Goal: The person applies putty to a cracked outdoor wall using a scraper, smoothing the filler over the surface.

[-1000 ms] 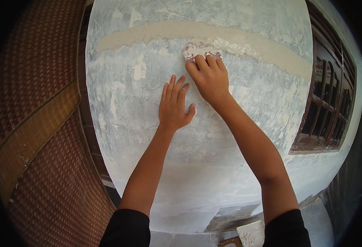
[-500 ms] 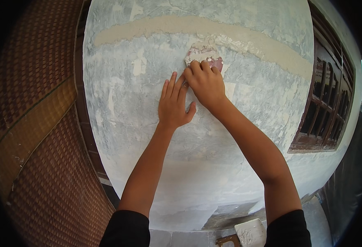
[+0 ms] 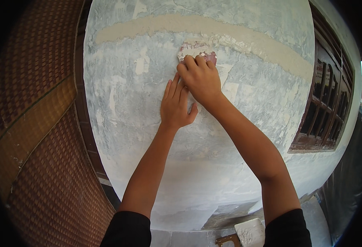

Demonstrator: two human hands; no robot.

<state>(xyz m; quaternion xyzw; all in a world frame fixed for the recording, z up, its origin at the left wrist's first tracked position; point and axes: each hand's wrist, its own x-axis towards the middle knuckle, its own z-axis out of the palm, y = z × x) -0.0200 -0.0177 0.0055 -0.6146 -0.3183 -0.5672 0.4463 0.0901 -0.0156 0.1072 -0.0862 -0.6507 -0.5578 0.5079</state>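
Observation:
Ahead is a mottled pale grey wall (image 3: 139,82), crossed near the top by a cream band of filler (image 3: 156,24). My right hand (image 3: 199,80) grips a putty-smeared, reddish flat scraper (image 3: 195,48) against the wall, just below the band. My left hand (image 3: 176,105) lies open on the wall just below and left of it, fingers stretched upward, their tips next to or partly under my right hand.
Woven mats (image 3: 37,164) hang on the left beside a dark door edge. A brown wooden window (image 3: 324,99) is set in the wall at right. At the bottom, a putty-covered board (image 3: 248,232) and a brown tool (image 3: 226,241) rest low down.
My right hand and scraper dipped slightly about half a second ago, and now sit higher and a bit further left. My left hand has shifted slightly right, closer to my right hand.

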